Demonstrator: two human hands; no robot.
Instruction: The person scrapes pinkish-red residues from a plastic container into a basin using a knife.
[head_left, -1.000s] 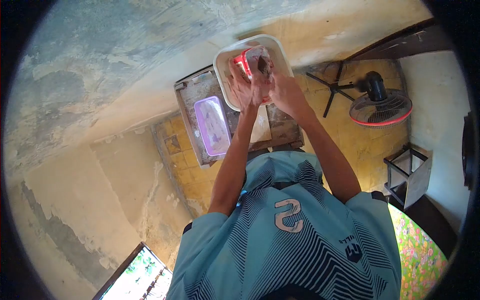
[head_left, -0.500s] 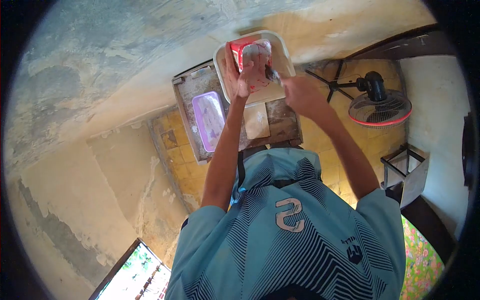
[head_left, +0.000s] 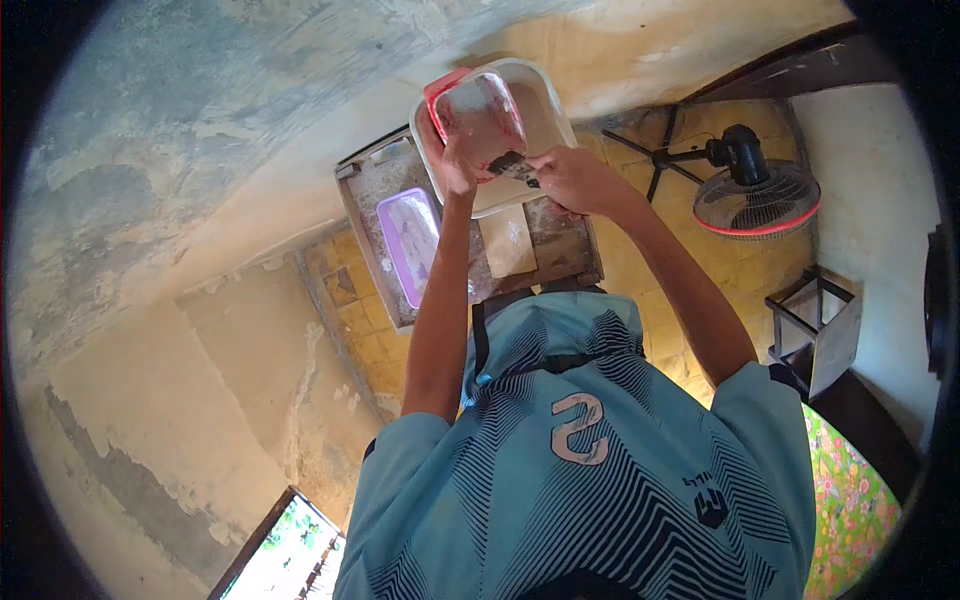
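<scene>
My left hand [head_left: 453,168] grips the left side of a red rectangular tub [head_left: 437,92], its inside coated whitish with red streaks. The tub is tilted toward me over a larger white basin [head_left: 548,88]. In my right hand [head_left: 582,181] is a scraper [head_left: 512,165] with a dark, flat head. That head lies at the tub's near rim, close to my left hand's fingers. My right fingers wrap round the handle, which is mostly hidden.
Under the basin is a worn wooden table [head_left: 560,235], also bearing a purple tray [head_left: 388,240] with whitish residue and a tan flat board [head_left: 509,242]. A wall [head_left: 250,140] rises behind. To the right are a standing fan [head_left: 757,200] and a small stool [head_left: 835,330].
The scraper has moved from inside the tub down and left to its near rim. Left hand and tub have shifted slightly left, and the tub has turned.
</scene>
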